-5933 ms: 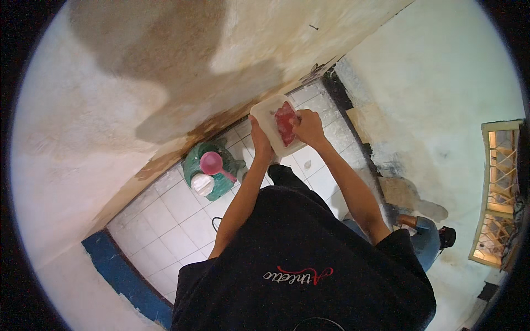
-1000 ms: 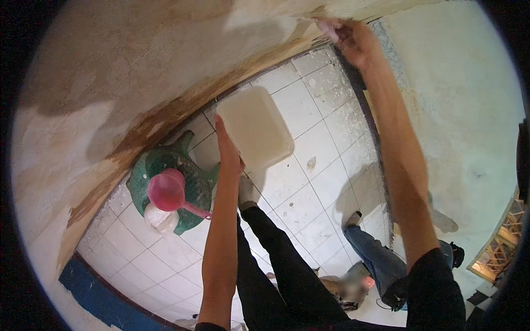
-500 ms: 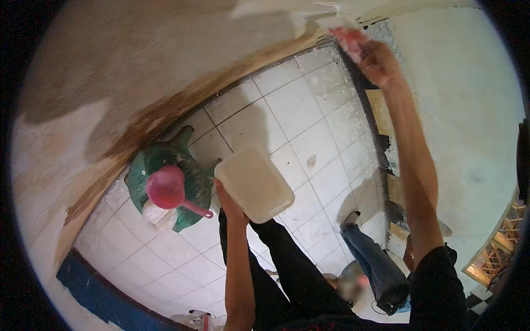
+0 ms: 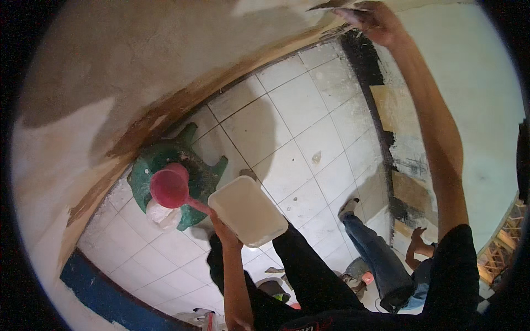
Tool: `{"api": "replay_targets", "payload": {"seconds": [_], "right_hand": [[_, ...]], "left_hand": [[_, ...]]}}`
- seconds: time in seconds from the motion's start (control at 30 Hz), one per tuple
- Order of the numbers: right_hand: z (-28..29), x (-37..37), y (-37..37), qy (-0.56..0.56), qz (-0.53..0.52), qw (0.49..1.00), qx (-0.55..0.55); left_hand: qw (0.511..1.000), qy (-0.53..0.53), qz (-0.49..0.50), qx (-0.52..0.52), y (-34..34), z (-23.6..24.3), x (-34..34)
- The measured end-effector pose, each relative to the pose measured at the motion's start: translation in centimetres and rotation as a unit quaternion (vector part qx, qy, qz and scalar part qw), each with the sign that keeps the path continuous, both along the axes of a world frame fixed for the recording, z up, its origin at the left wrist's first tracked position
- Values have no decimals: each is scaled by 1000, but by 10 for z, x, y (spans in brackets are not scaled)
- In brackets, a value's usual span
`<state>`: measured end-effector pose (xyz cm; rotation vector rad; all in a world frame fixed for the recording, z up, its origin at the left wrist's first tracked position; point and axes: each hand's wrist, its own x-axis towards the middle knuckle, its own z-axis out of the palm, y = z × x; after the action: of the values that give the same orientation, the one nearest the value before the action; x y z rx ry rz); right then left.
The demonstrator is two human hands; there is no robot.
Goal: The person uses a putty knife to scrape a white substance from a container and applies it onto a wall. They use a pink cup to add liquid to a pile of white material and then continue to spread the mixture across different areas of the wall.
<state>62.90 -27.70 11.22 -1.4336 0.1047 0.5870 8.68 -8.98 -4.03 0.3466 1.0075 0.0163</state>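
My left hand (image 4: 225,230) grips the near left edge of a pale rectangular tub (image 4: 248,211) with rounded corners, held above the tiled floor. The tub's inside is an even cream colour, so I cannot tell how much is in it. My right arm is stretched far up to the corner. There my right hand (image 4: 371,23) is closed around a scraper (image 4: 330,6), its thin dark blade against or very close to the plastered wall (image 4: 221,33).
Left of the tub, a green plastic stool (image 4: 201,165) bears a pink dipper (image 4: 169,185) and a whitish plastic bag (image 4: 163,215). At lower right stands another person in jeans (image 4: 378,259), one hand (image 4: 419,241) near the patchy right wall. A dark bucket (image 4: 273,288) is by my legs.
My right hand has moved up and left along the corner, turning the scraper so its blade shows edge-on. My left hand has lowered the tub slightly toward me. The other person's hand has come into view.
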Motion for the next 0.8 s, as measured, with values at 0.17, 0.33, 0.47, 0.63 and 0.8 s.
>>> {"api": "replay_targets", "payload": {"seconds": [0.17, 0.33, 0.47, 0.63, 0.8], "right_hand": [[110, -53, 27, 7, -77, 997, 2], [124, -84, -3, -78, -44, 994, -61], [66, -103, -17, -4, 16, 993, 115], [-47, -72, -10, -4, -86, 995, -55], [-39, -23, 19, -156, 68, 972, -165]], "left_hand": [[998, 15, -9, 61, 10, 5, -10], [988, 68, -51, 129, 44, 22, -14], [989, 20, -7, 147, 66, 19, -21], [996, -18, 1, 91, 84, 4, -45], [993, -6, -12, 116, 78, 2, -50]]}}
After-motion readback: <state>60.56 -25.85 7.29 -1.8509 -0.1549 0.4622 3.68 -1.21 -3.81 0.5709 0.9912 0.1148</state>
